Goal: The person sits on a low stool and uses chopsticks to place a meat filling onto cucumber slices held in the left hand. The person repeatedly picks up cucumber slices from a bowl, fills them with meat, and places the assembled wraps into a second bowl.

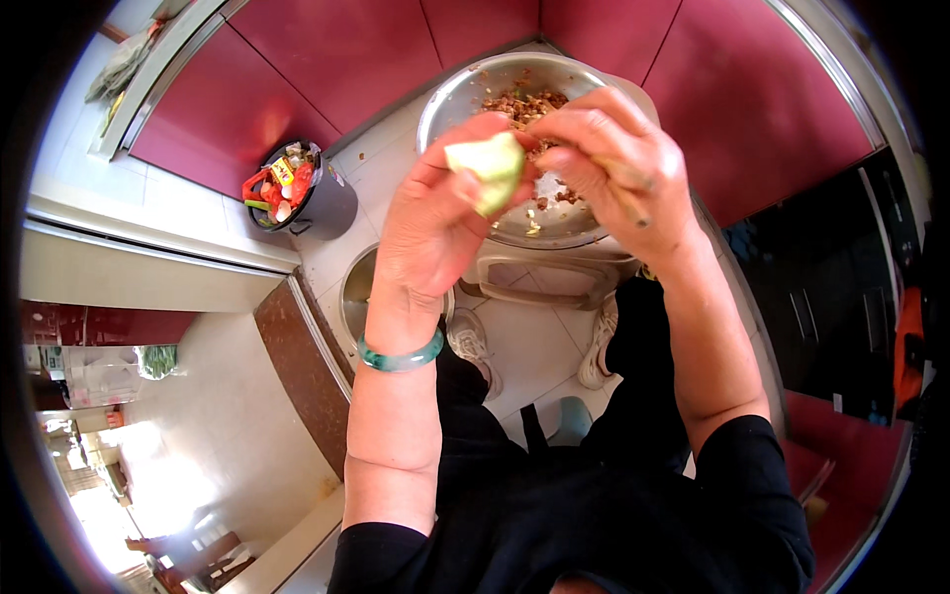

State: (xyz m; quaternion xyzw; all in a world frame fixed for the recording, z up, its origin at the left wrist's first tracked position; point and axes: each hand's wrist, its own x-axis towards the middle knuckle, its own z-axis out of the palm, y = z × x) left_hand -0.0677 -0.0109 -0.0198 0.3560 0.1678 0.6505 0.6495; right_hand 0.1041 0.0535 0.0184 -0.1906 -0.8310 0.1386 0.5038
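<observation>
My left hand (pixel 421 223), with a green bangle (pixel 401 358) on its wrist, is closed around a pale green piece of vegetable (pixel 487 168). Its exact kind is hard to make out. Close on its right, my right hand (pixel 623 163) grips a thin wooden stick (pixel 633 206), whose end pokes out below the palm; its other end is hidden by the fingers. Both hands are above a wide metal basin (pixel 445 107) with a reddish-brown chopped filling (pixel 524 104) in it. Bits of the filling cling to the basin's inner wall.
The basin rests on a beige plastic stand (pixel 539 295). A second metal bowl (pixel 353 302) is on the tiled floor, partly behind my left forearm. Farther left stands a dark bin (pixel 332 206) full of scraps. Red cabinets (pixel 327 59) and a black oven (pixel 816 287) surround the spot.
</observation>
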